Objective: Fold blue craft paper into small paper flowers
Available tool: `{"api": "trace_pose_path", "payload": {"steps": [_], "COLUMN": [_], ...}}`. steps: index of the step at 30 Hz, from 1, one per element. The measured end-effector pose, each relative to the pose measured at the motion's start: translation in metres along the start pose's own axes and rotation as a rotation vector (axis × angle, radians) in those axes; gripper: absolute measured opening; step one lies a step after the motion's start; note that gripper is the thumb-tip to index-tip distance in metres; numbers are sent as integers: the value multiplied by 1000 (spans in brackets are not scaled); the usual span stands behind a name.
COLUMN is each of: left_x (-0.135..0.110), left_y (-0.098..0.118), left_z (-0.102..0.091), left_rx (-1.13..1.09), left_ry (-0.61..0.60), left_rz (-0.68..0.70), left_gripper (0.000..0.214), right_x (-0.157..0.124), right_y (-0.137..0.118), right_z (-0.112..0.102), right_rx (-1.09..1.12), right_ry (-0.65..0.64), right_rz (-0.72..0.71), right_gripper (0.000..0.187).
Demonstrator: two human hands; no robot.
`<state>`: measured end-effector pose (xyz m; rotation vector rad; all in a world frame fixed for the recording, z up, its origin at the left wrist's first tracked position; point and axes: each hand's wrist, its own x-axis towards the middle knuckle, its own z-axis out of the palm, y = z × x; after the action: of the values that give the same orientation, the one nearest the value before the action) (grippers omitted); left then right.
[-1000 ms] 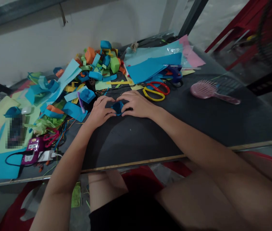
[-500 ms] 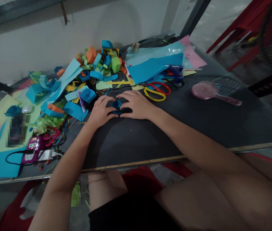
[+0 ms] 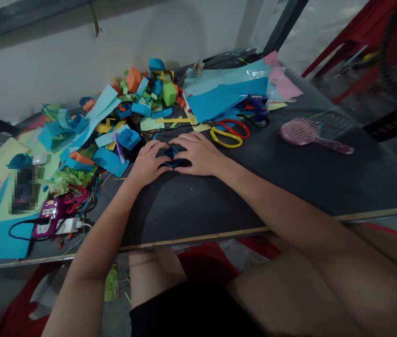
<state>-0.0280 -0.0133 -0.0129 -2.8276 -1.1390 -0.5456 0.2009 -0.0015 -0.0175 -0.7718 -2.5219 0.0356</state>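
Note:
A small blue folded-paper piece sits on the dark table top, between my two hands. My left hand curls round its left side, with thumb and fingers against it. From the right, my right hand grips the same piece, its thumb low and its fingers bent over the far side. The fingers cover much of the paper, so its full shape is hidden. Scissors with red and yellow handles lie just beyond my right hand. A blue paper box and a purple pen lie beyond my left hand.
A heap of coloured paper pieces lies at the back against the wall. Blue paper sheets are stacked to its right. A pink hairbrush lies at right. At left are a phone, a purple device and a white plug.
Both hands stay round the blue paper piece in nearly the same place. Only a very slight shift of the right hand and fingers shows.

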Motion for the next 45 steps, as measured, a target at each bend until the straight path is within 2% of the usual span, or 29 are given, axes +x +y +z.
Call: {"api": "trace_pose_path", "payload": {"steps": [13, 20, 27, 35, 45], "left_x": [-1, 0, 1, 2, 2], "left_y": [-1, 0, 4, 12, 8], "left_z": [2, 3, 7, 6, 9], "left_rx": [17, 5, -3, 34, 8], "left_ry": [15, -1, -18, -24, 7], "left_rz": [40, 39, 2, -51, -14], "left_gripper": [28, 28, 28, 28, 28], "right_x": [0, -1, -1, -2, -2], "right_y": [2, 6, 5, 7, 9], "right_z": [1, 4, 5, 8, 12], "right_rx": [35, 37, 42, 16, 117], "right_ry": [30, 2, 8, -29, 8], "right_rz": [42, 78, 138, 156, 180], "right_gripper": [22, 20, 35, 31, 25]}}
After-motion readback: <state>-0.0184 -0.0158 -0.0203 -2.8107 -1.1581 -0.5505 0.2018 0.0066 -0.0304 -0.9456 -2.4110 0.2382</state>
